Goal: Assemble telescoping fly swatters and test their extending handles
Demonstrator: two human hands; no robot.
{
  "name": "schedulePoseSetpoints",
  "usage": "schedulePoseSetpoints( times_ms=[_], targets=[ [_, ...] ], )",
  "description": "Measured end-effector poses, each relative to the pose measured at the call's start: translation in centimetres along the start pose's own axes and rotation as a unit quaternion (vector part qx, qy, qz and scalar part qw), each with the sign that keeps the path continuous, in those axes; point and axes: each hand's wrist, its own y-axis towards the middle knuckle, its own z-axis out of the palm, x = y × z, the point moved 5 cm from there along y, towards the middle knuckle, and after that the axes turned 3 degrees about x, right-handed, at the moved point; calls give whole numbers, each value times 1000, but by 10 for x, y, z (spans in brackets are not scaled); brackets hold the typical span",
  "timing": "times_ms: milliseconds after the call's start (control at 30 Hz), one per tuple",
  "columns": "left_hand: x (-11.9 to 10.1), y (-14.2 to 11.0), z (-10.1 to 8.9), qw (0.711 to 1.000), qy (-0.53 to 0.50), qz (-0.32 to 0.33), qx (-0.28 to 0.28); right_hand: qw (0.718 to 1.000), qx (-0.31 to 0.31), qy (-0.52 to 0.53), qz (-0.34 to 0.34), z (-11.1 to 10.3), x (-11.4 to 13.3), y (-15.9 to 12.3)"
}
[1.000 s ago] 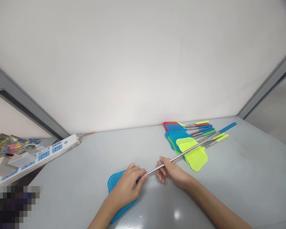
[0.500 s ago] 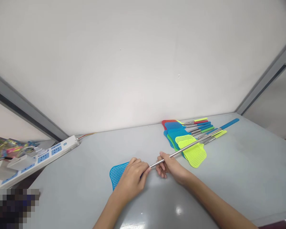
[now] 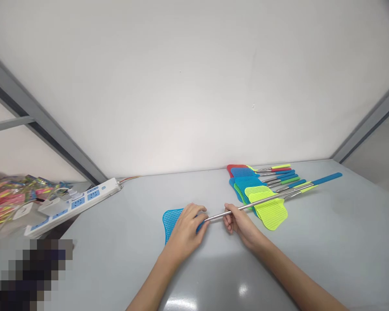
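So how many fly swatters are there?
At least 8: the blue one has its head under the left hand and its shaft in the right hand; the others lie on the table. Some may be hidden.

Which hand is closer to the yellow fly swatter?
Right. The right hand holds the metal handle just left of the yellow fly swatter. The left hand is farther left, over the blue swatter head.

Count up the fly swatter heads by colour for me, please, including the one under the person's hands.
Blue fly swatter heads: 3, one under the left hand, its steel handle in the right hand
Red fly swatter head: 1
Yellow-green fly swatter heads: 2
Total: 6 visible; overlaps may hide more
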Motion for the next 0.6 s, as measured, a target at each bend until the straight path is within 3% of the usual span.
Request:
schedulePoseSetpoints(
  times_ms=[300,600],
  targets=[
    [-4,-3,-4,999,2,-3,39,996,-72,-35,-40,-7,7,-6],
    [-5,-10,4,997,19,-24,76,999,-9,-39,6,-5,7,-7]
  ],
)
